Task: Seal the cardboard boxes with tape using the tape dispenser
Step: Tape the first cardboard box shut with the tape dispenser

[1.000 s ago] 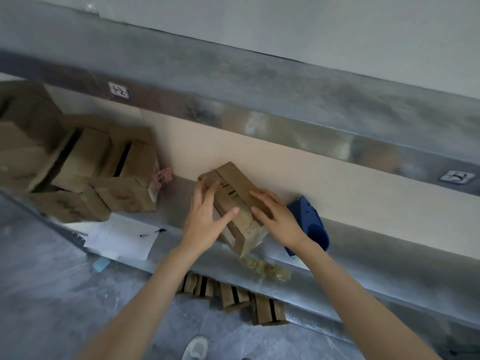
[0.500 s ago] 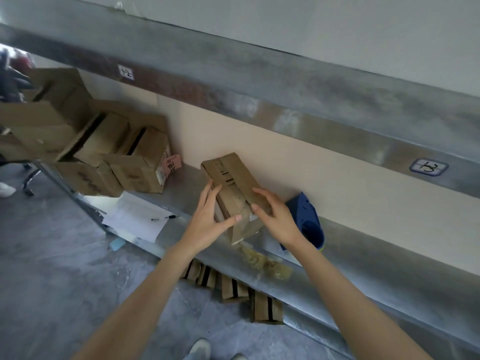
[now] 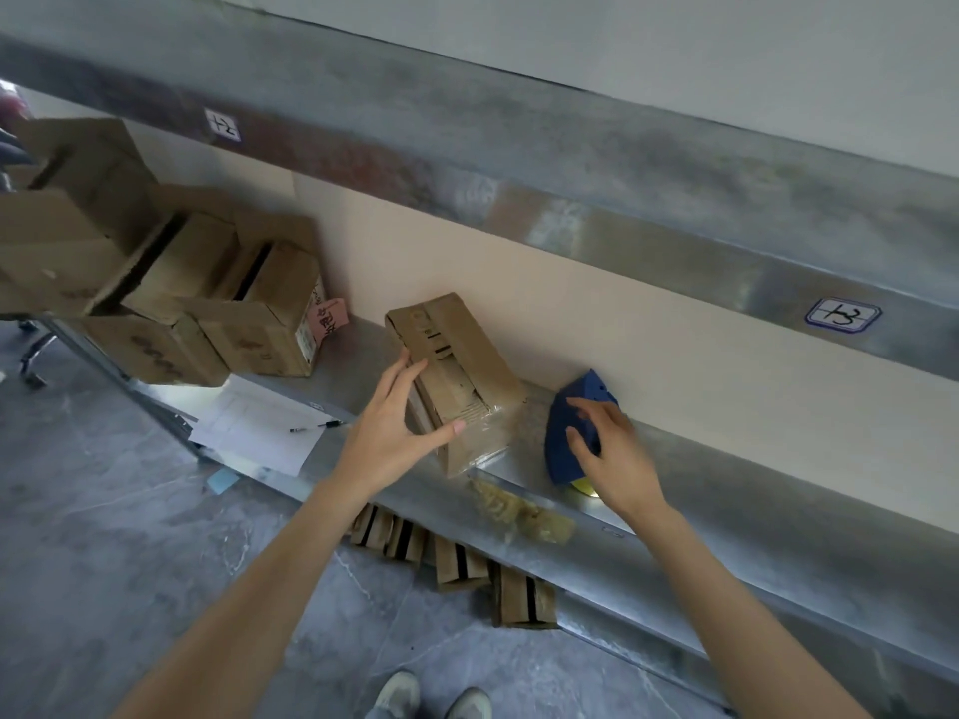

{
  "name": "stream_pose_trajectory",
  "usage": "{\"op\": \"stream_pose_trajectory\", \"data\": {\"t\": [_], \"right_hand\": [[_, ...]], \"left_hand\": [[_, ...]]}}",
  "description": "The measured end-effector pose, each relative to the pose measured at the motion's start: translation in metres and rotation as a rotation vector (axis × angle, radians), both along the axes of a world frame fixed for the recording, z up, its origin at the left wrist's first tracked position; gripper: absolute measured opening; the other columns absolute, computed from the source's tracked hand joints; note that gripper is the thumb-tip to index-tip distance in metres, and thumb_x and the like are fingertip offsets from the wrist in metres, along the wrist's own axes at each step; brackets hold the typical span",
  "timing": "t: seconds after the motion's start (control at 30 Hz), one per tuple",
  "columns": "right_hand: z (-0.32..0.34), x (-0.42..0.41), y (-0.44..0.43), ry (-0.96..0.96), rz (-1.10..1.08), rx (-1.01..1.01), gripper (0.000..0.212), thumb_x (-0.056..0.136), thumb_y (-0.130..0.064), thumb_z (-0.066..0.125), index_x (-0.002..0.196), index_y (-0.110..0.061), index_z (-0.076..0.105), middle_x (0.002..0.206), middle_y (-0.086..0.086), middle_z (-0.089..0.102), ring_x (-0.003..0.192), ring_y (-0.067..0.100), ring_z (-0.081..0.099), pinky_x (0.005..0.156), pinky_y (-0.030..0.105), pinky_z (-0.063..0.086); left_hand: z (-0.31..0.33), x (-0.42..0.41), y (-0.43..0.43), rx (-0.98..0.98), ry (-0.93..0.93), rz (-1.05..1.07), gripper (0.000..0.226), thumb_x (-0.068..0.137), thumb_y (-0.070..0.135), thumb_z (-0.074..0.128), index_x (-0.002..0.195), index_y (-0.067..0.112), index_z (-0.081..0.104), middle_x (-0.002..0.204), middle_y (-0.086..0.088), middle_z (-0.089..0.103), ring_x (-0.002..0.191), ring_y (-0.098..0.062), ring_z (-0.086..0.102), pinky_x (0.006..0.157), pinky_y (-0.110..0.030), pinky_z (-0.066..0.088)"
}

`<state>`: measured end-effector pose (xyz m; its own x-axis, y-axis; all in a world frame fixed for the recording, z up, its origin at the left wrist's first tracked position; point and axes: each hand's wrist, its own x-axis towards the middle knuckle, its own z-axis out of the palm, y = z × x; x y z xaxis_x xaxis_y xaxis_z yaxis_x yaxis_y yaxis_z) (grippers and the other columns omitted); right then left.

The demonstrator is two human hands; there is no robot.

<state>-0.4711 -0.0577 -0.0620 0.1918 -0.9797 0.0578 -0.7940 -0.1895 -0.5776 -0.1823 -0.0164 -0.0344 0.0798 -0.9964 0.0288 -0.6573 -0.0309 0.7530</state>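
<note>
A small brown cardboard box [image 3: 456, 365] lies on the metal shelf [image 3: 726, 490] against the beige wall, clear tape over its near end. My left hand [image 3: 394, 428] holds its near left side, fingers along the side and thumb across the top. To the right stands the blue tape dispenser [image 3: 571, 433] with a yellowish roll showing at its bottom. My right hand [image 3: 607, 448] rests on the dispenser with fingers curling over it; whether it grips is unclear.
Several open cardboard boxes [image 3: 171, 298] are piled at the shelf's left end. A paper sheet [image 3: 259, 433] with a pen [image 3: 316, 427] lies near the shelf edge. Crumpled tape [image 3: 519, 511] sits on the front lip. Folded boxes [image 3: 456, 557] stand below on the floor.
My right hand has left the box and moved right onto the blue dispenser. My left hand stays on the box.
</note>
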Motion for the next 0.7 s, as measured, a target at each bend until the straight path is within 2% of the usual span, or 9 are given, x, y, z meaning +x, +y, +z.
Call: {"op": "stream_pose_trajectory", "data": {"t": [0.07, 0.13, 0.23, 0.3, 0.43, 0.53, 0.7], "right_hand": [[-0.007, -0.002, 0.004, 0.122, -0.045, -0.006, 0.042, 0.099, -0.028, 0.052, 0.141, -0.023, 0.047, 0.13, 0.004, 0.052, 0.117, 0.024, 0.053, 0.075, 0.039, 0.053], [-0.013, -0.001, 0.006, 0.188, -0.082, 0.021, 0.047, 0.099, -0.033, 0.052, 0.144, -0.024, 0.041, 0.124, 0.007, 0.053, 0.108, 0.027, 0.055, 0.062, 0.035, 0.049], [-0.02, 0.005, 0.006, 0.157, -0.106, 0.097, 0.056, 0.099, -0.038, 0.052, 0.149, -0.027, 0.03, 0.119, 0.009, 0.054, 0.085, 0.024, 0.057, 0.049, 0.028, 0.037], [-0.023, 0.01, 0.005, 0.133, -0.11, 0.146, 0.062, 0.1, -0.038, 0.052, 0.152, -0.029, 0.021, 0.108, 0.01, 0.059, 0.065, 0.018, 0.053, 0.043, 0.025, 0.03], [-0.024, 0.018, 0.003, 0.185, -0.072, 0.204, 0.069, 0.101, -0.032, 0.052, 0.155, -0.03, 0.008, 0.072, 0.002, 0.054, 0.052, 0.017, 0.05, 0.04, 0.026, 0.029], [-0.023, 0.019, 0.0, 0.2, -0.079, 0.217, 0.072, 0.1, -0.026, 0.053, 0.155, -0.029, 0.007, 0.062, 0.001, 0.049, 0.048, 0.018, 0.047, 0.04, 0.026, 0.031], [-0.025, 0.01, -0.009, 0.028, -0.065, 0.336, 0.08, 0.097, -0.009, 0.054, 0.156, -0.03, 0.004, 0.056, 0.011, 0.045, 0.04, 0.018, 0.034, 0.042, 0.028, 0.028]], "left_hand": [[-0.001, 0.0, 0.0, -0.006, 0.004, 0.007, 0.092, 0.077, 0.066, 0.069, 0.153, 0.036, 0.027, 0.162, 0.019, 0.01, 0.146, -0.006, 0.024, 0.111, -0.041, 0.033], [-0.001, -0.001, 0.0, -0.007, 0.006, 0.016, 0.092, 0.076, 0.066, 0.07, 0.152, 0.036, 0.029, 0.162, 0.021, 0.011, 0.145, -0.006, 0.026, 0.111, -0.043, 0.035], [-0.001, 0.0, -0.001, 0.0, 0.002, 0.018, 0.092, 0.075, 0.067, 0.071, 0.151, 0.037, 0.029, 0.161, 0.022, 0.011, 0.144, -0.007, 0.027, 0.111, -0.046, 0.036], [-0.002, 0.001, -0.001, 0.002, 0.002, 0.017, 0.092, 0.075, 0.067, 0.071, 0.151, 0.037, 0.029, 0.16, 0.022, 0.012, 0.144, -0.007, 0.028, 0.111, -0.046, 0.037], [-0.001, 0.0, 0.0, -0.003, 0.005, 0.017, 0.092, 0.075, 0.066, 0.071, 0.151, 0.037, 0.029, 0.161, 0.022, 0.011, 0.144, -0.007, 0.027, 0.11, -0.045, 0.036], [0.0, 0.0, 0.0, -0.005, 0.009, 0.012, 0.092, 0.075, 0.065, 0.072, 0.151, 0.035, 0.03, 0.161, 0.02, 0.011, 0.144, -0.008, 0.027, 0.111, -0.047, 0.036], [-0.001, 0.0, 0.0, -0.005, 0.022, 0.002, 0.092, 0.076, 0.065, 0.071, 0.152, 0.035, 0.029, 0.161, 0.021, 0.009, 0.145, -0.007, 0.025, 0.113, -0.048, 0.034]]}}
